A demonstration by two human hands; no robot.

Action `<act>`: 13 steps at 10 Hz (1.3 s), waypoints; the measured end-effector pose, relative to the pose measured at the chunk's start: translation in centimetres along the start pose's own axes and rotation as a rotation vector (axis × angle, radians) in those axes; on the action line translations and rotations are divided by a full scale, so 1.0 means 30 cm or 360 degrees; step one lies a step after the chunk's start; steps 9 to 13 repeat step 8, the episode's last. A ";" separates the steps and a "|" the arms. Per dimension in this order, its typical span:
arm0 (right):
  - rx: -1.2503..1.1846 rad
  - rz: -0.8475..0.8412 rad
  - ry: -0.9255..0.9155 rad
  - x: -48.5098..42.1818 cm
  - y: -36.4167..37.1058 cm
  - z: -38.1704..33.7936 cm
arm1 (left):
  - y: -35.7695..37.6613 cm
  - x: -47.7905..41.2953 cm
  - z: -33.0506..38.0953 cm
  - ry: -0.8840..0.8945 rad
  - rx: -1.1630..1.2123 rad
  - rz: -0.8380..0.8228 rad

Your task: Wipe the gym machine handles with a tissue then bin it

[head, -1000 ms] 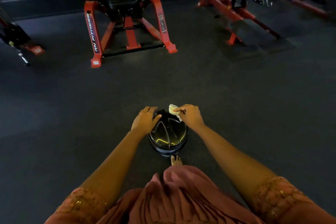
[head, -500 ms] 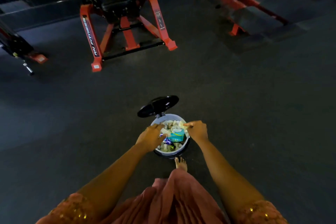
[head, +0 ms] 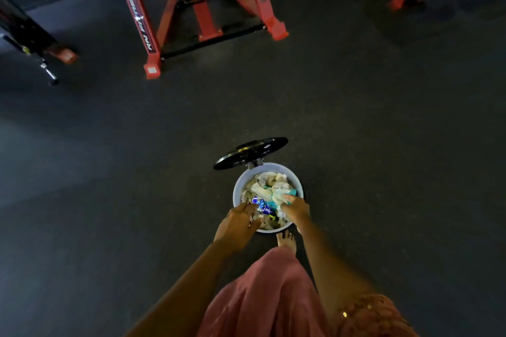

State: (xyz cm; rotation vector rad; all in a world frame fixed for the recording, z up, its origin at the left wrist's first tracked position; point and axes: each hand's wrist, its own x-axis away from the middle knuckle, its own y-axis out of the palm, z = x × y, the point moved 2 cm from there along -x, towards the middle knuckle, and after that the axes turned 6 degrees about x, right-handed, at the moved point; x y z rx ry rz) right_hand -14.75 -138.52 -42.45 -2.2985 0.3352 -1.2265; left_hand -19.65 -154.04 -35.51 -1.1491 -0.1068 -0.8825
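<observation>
A person stands over a small round bin [head: 236,191] on a dark gym floor [head: 383,145], seen from above. The bin's black lid [head: 250,152] is tipped up on the far side, and the bin is nearly full of crumpled paper and wrappers [head: 261,204].

The right hand [head: 295,209] reaches in over the near right rim, fingers bunched and pinching a pale crumpled tissue [head: 281,196], which lies against the heap inside. The left hand [head: 236,224] lies over the near left rim, fingers loosely spread and holding nothing. A bare foot [head: 286,239] sits at the base of the bin, probably on a pedal, though that is hidden.

This looks like the last step: the binning. The next move calls for the right fingers to let go and both hands to lift straight up before the lid comes down.

With the rubbish close to the rim, the tissue could slide off the right side, so it wants leaving towards the middle. The raised lid blocks the far side. The floor around is open, and a red gym machine [head: 137,13] stands well apart at the back.
</observation>
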 end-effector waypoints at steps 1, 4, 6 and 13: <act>0.0027 0.0034 -0.0083 0.000 -0.020 -0.029 | -0.018 -0.019 -0.002 0.0007 0.0009 0.0003; 0.0243 0.0291 -0.0411 0.236 -0.119 -0.201 | -0.233 0.042 0.037 0.0101 0.0148 0.0277; 0.0241 0.0475 -0.0672 0.460 -0.223 -0.318 | -0.339 0.184 0.069 0.0177 0.0189 0.0429; 0.0092 0.0596 -0.0827 0.589 -0.253 -0.361 | -0.391 0.289 0.107 0.0265 0.0163 0.0574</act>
